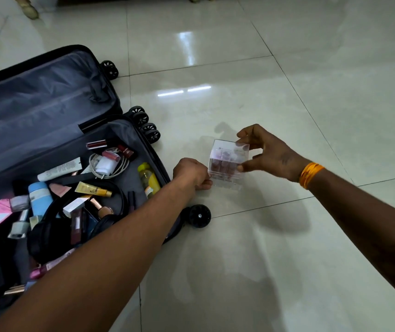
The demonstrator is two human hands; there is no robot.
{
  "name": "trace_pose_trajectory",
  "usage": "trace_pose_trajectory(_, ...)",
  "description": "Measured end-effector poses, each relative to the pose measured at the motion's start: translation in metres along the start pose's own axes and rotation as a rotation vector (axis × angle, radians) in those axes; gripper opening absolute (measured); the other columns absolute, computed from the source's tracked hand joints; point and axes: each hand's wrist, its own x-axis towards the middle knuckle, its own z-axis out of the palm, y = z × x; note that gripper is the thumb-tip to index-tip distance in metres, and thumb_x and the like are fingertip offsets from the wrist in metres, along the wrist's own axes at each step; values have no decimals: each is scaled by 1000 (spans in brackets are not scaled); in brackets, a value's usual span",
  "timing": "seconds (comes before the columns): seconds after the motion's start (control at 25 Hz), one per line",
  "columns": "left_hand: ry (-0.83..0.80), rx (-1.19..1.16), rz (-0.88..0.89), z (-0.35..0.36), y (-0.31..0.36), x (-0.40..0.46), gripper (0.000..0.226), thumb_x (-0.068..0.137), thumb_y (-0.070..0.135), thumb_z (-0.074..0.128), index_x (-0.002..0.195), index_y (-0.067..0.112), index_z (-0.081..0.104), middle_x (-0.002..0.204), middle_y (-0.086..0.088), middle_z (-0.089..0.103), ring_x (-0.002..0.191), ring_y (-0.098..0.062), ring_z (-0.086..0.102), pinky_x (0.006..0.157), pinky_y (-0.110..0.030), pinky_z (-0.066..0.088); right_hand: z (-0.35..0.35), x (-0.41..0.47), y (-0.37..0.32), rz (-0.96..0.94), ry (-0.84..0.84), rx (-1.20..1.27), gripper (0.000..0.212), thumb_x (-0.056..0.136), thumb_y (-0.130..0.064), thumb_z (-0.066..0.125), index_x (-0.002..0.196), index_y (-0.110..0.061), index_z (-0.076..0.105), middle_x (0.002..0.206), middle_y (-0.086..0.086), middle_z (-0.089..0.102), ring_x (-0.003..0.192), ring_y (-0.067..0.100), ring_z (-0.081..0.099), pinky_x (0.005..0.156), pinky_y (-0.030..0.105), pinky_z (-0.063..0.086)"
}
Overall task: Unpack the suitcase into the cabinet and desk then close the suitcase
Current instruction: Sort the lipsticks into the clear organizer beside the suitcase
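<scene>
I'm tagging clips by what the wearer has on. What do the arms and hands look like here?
Both forearms are bare, with no sleeves in view. The right hand has an orange thread band round its wrist. The left hand has no band, watch or glove. No rings are visible.

The one head-worn view looks steeply down, close over the tiled floor [263,259] and open suitcase [48,97].

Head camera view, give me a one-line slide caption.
Both hands hold a clear box above the floor beside the open suitcase.
</scene>
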Motion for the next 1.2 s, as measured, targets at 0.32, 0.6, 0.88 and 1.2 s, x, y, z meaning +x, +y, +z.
trace_pose_trajectory(0.32, -15, -42, 19, -2, -1, -2, 29, 95, 27, 58, 105, 4, 73, 97, -10, 75, 74, -26, 66, 65, -32, 56, 25, -29, 13, -151, 123, -201, 97, 70, -17, 92, 148, -38, 38, 141, -16, 58, 128, 7, 55, 101, 36, 53)
trace_pose_trajectory(0.6, -181, -136, 97, -4, -1, -8, 51, 93, 55, 71, 107, 6, 76, 100, -12, 79, 88, -28, 79, 80, -39, 66, 27, -35, 16, -158, 116, -59, 90, 76, 9, 77, 147, -34, 42, 141, -10, 53, 128, 0, 54, 98, 23, 56)
trace_pose_trajectory(0.88, -178, -112, 114, -2, -5, -6, 55, 85, 53, 81, 107, 3, 76, 106, -18, 77, 92, -31, 78, 79, -41, 66, 55, -47, 25, 33, 310, 119, 70, 85, -40, 84, 143, -29, 48, 144, -12, 53, 128, 3, 55, 102, 30, 55)
trace_pose_trajectory(1.2, -237, -120, 136, -8, -12, -7, 41, 89, 46, 77, 106, 9, 78, 114, -14, 78, 107, -30, 74, 93, -38, 62, 74, -52, 13, 271, 340, 380, 49, 93, -73, 52, 105, -26, 58, 112, 6, 70, 110, 31, 67, 98, 59, 56)
